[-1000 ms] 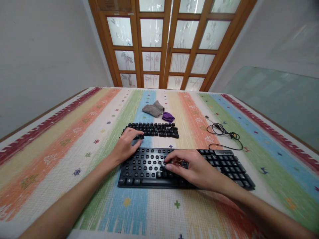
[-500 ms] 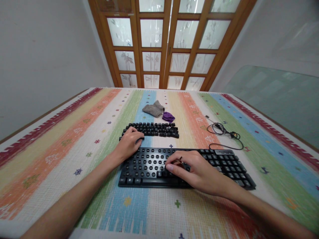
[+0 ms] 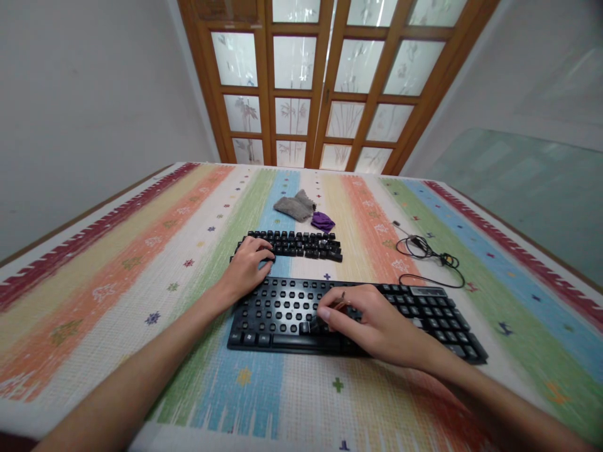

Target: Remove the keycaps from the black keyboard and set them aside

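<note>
A black keyboard (image 3: 292,342) lies flat on the table, its left and middle part mostly stripped to bare key posts. My right hand (image 3: 365,320) is over its middle, thumb and forefinger curled together on a black keycap (image 3: 316,325) in the lower row. A dark, thin thing shows between those fingers, too small to name. Behind the keyboard, loose black keycaps (image 3: 301,245) stand in rows. At the left end of these rows is my left hand (image 3: 249,263), its fingers bent and drawn together; what they hold, if anything, is hidden.
A grey cloth (image 3: 296,206) and a crumpled purple cloth (image 3: 323,221) lie behind the keycaps. The keyboard's coiled cable (image 3: 426,251) is at the right. A striped tablecloth (image 3: 188,301) covers the table; a wooden glass-paned door (image 3: 313,94) stands beyond the far edge.
The whole view has shifted slightly, so things appear a little farther right. Both hands keep nearly the same places, with the right fingers moving slightly at the lower-row keycap.
</note>
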Demonstrator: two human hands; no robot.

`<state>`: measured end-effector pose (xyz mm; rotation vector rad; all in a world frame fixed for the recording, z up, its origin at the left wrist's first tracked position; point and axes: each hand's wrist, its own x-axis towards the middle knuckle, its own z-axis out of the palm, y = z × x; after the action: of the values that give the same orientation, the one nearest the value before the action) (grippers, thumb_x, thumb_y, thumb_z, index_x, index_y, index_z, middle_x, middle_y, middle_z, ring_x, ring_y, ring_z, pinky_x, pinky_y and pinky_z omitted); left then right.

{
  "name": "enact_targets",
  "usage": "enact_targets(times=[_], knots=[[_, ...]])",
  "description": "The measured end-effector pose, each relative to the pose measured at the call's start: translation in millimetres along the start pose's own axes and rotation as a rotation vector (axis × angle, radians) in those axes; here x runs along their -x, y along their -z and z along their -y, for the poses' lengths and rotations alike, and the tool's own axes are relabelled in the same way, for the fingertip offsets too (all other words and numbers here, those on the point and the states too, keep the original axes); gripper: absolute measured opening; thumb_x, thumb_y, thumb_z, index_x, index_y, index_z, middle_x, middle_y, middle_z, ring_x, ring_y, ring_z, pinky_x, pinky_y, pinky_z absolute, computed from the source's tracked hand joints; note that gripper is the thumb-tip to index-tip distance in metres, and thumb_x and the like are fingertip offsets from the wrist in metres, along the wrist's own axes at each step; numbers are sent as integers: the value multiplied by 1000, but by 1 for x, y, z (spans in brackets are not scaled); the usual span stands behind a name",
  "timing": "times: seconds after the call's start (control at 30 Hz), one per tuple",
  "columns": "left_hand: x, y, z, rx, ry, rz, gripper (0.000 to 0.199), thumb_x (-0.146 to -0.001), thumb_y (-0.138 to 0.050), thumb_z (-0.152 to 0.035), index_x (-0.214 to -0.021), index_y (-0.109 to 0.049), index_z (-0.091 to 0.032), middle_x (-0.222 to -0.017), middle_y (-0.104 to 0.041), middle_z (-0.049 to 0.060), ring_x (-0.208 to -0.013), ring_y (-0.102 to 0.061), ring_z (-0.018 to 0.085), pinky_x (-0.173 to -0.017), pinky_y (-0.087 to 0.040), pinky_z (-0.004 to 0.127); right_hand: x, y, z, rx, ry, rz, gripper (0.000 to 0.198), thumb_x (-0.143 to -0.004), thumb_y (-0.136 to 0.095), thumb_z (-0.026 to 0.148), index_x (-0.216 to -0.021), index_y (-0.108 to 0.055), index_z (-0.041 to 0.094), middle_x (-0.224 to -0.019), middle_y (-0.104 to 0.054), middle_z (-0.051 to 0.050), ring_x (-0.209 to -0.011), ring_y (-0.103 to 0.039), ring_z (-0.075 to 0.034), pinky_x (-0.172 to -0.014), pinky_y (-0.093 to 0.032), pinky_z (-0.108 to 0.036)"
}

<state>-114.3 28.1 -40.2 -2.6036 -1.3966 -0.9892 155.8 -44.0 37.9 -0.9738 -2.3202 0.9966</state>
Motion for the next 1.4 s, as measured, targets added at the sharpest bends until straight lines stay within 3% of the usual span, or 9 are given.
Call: enact_targets(times=[0.4,0.53,0.67,0.77,0.97,1.2,1.4], knots=[[0,-2,-1,-13,38,-30,10,-84,-61,-14,-83,-69,-20,-101,-64,7,-98,-57,25,-89,-52,46,7,-21,-9,-165,-77,-93,22,-98,-50,29,-90,-67,15,-75,-69,-3,-65,-64,-13,-63,-49,-25],[0,-2,-1,-7,44,-27,11,-83,-60,-12,-83,-69,-19,-101,-64,8,-98,-56,26,-89,-52,47,8,-28,-1,-24,0,-117,19,-97,-52,27,-92,-67,16,-77,-69,-3,-67,-63,-15,-65,-47,-27],[1,-1,-2,-22,33,-48,10,-84,-60,-12,-86,-69,-18,-101,-64,9,-98,-56,26,-89,-52,48,7,-36,12,159,167,-69,19,-97,-50,22,-93,-67,14,-84,-69,-7,-76,-61,-18,-72,-47,-30],[3,3,-5,-22,6,-87,11,-88,-58,-16,-87,-68,-18,-99,-65,8,-96,-57,25,-89,-51,48,4,-39,18,257,197,-25,22,-98,-47,21,-94,-67,14,-86,-69,-9,-79,-60,-19,-74,-46,-31],[5,13,-20,68,-85,-81,14,-91,-55,-17,-91,-69,-18,-97,-66,9,-93,-58,24,-86,-52,45,-12,-32,15,236,88,-10,25,-98,-49,27,-82,-64,15,-74,-66,-6,-67,-59,-17,-65,-42,-29],[8,15,-28,99,-179,28,15,-92,-54,-17,-96,-69,-18,-99,-67,9,-92,-58,23,-85,-51,43,-33,-24,-18,-159,-186,-45,27,-99,-46,33,-80,-57,16,-60,-60,0,-55,-56,-12,-56,-41,-24],[10,19,-42,255,-124,67,15,-94,-54,-18,-99,-69,-19,-98,-68,7,-94,-59,22,-87,-51,41,-31,-22,-31,-403,-269,-67,29,-96,-48,41,-86,-56,16,-57,-58,2,-49,-52,-10,-50,-39,-23]])
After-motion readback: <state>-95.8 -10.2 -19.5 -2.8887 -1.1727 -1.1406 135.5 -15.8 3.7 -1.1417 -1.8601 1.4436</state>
